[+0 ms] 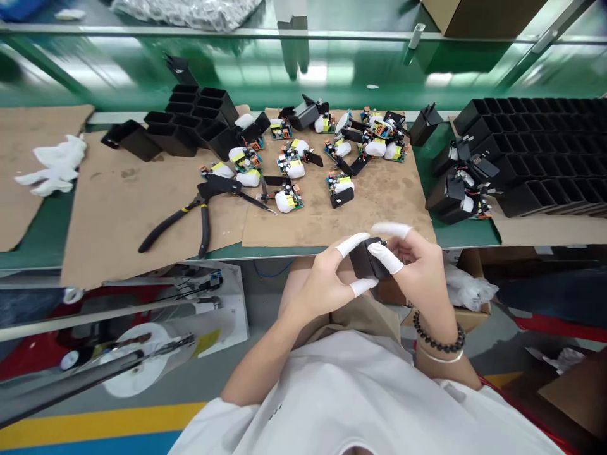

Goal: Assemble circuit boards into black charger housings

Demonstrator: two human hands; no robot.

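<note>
While both hands are raised in front of the bench's near edge, the left hand (pixel 327 278) grips a small black box (pixel 361 260) between its covered fingertips, and the right hand (pixel 422 268) holds the same box from the other side, its thumb pressed on top. White finger covers (pixel 386 258) sit on several fingers, and a dark beaded bracelet (pixel 439 341) circles the right wrist. The box is above the person's lap, just off the green bench (pixel 420 158). On the bench, brown cardboard (pixel 123 208) lies under a pair of pliers (pixel 205 193) and a scatter of circuit boards (pixel 290 165) with white and yellow parts. A bunch of open black cases (pixel 190 120) stands behind the pliers; more cases fill long rows (pixel 535 148) at the far right, with partly filled ones (pixel 448 196) beside them. A crumpled white cloth (pixel 59 164) lies at the far left.
</note>
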